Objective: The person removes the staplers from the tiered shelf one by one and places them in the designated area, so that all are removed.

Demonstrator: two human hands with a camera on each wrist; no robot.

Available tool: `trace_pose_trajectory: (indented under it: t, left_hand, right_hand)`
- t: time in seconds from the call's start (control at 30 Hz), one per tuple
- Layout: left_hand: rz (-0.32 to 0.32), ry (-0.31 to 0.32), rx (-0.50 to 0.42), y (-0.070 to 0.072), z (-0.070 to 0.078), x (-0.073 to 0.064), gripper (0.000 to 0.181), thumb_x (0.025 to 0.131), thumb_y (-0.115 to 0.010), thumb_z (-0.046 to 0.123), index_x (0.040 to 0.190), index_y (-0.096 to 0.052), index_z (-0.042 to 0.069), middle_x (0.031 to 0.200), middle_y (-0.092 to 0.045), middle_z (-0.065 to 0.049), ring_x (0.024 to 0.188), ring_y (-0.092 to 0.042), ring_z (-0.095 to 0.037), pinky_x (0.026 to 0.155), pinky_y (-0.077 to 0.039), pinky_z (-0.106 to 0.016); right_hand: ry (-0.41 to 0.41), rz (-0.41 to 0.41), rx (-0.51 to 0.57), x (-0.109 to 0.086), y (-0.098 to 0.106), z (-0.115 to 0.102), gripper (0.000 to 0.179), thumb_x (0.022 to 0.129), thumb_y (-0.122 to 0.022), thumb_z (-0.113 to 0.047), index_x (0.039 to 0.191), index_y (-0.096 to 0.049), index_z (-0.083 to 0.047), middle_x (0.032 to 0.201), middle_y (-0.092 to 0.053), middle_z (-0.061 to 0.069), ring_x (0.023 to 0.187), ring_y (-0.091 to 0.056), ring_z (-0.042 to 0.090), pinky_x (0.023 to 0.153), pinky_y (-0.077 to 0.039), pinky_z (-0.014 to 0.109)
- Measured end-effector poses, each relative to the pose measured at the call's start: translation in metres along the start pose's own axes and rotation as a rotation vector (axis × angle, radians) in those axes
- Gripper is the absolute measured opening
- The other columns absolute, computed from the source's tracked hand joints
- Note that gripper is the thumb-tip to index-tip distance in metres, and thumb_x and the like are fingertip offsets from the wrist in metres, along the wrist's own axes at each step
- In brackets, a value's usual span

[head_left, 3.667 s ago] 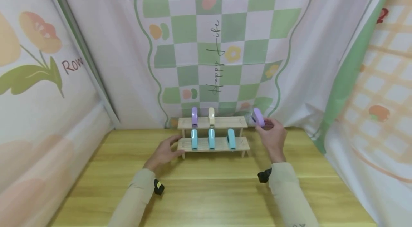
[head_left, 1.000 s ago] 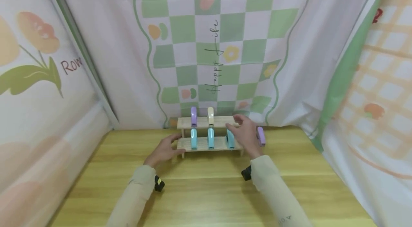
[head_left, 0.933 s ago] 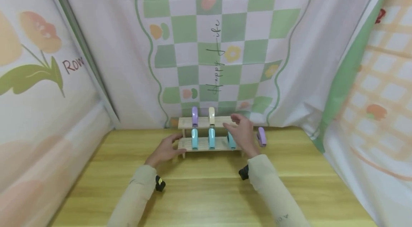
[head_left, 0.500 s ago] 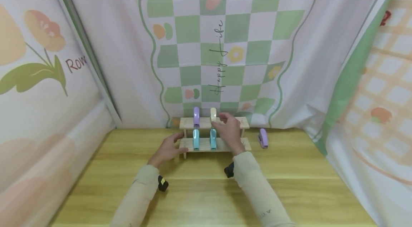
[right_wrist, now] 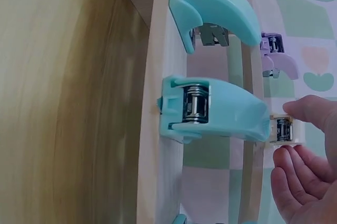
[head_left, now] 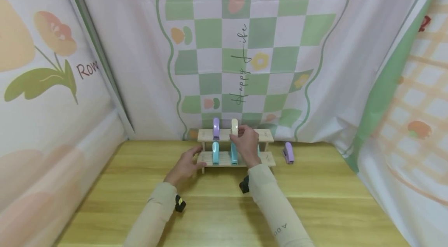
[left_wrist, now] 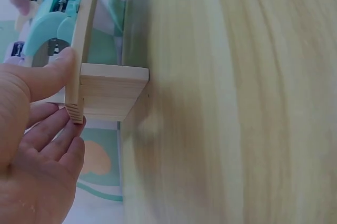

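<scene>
My right hand (head_left: 247, 144) pinches a cream stapler (head_left: 234, 125) on the upper tier of a small two-tier wooden stand (head_left: 267, 159). In the right wrist view, thumb and fingers lie on opposite sides of the cream stapler (right_wrist: 284, 129). My left hand (head_left: 185, 164) holds the left end of the lower tier, thumb over its front edge, fingertips at the end of the board (left_wrist: 76, 109). A purple stapler (head_left: 216, 128) stands left of the cream one. Teal staplers (head_left: 215, 153) line the lower tier; the right-hand one is mostly hidden by my right hand.
Another purple stapler (head_left: 288, 153) stands on the wood-grain table (head_left: 217, 208), right of the stand. Behind the table hangs a green-and-white checked curtain (head_left: 260, 83), with patterned fabric walls at both sides.
My right hand set a purple stapler on the table to the right, then moved left across the stand and took hold of the cream stapler. My left hand stays on the stand's end.
</scene>
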State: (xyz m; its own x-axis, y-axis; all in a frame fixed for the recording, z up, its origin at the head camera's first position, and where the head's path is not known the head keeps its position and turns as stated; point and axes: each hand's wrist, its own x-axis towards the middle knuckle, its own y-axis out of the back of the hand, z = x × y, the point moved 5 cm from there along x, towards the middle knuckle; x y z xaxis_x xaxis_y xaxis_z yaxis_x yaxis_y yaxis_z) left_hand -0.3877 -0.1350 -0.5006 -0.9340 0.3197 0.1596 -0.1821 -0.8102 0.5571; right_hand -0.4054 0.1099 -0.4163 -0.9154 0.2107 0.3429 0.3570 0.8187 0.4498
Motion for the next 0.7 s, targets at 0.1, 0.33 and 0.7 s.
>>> trace_pose_trajectory:
  t: [0.1,0.33,0.7]
  left_hand:
    - [0.007,0.002,0.01,-0.001,0.001,-0.001,0.078,0.095,-0.079,0.015,0.16,-0.039,-0.001,0.161,-0.048,-0.022,0.154,-0.04,-0.044,0.13,-0.029,-0.06]
    - [0.007,0.012,-0.009,-0.001,0.003,-0.002,0.078,0.095,-0.078,0.015,0.16,-0.039,-0.001,0.163,-0.047,-0.022,0.155,-0.038,-0.043,0.13,-0.028,-0.06]
    - [0.012,-0.033,0.003,-0.001,0.006,-0.003,0.076,0.095,-0.078,0.013,0.158,-0.04,-0.004,0.161,-0.048,-0.024,0.153,-0.041,-0.045,0.13,-0.029,-0.06]
  right_hand:
    - [0.0,0.005,-0.014,0.001,0.001,0.001,0.033,0.084,-0.079,-0.009,0.115,-0.074,0.002,0.104,-0.08,0.018,0.092,-0.077,0.03,0.082,-0.068,0.039]
    - [0.046,0.001,-0.074,0.007,0.01,0.004,0.03,0.082,-0.08,-0.012,0.11,-0.076,-0.001,0.101,-0.08,0.016,0.09,-0.077,0.03,0.082,-0.067,0.042]
    - [0.109,0.024,-0.111,0.01,0.062,0.011,0.034,0.083,-0.091,-0.025,0.106,-0.077,-0.003,0.103,-0.08,0.017,0.093,-0.076,0.033,0.082,-0.066,0.049]
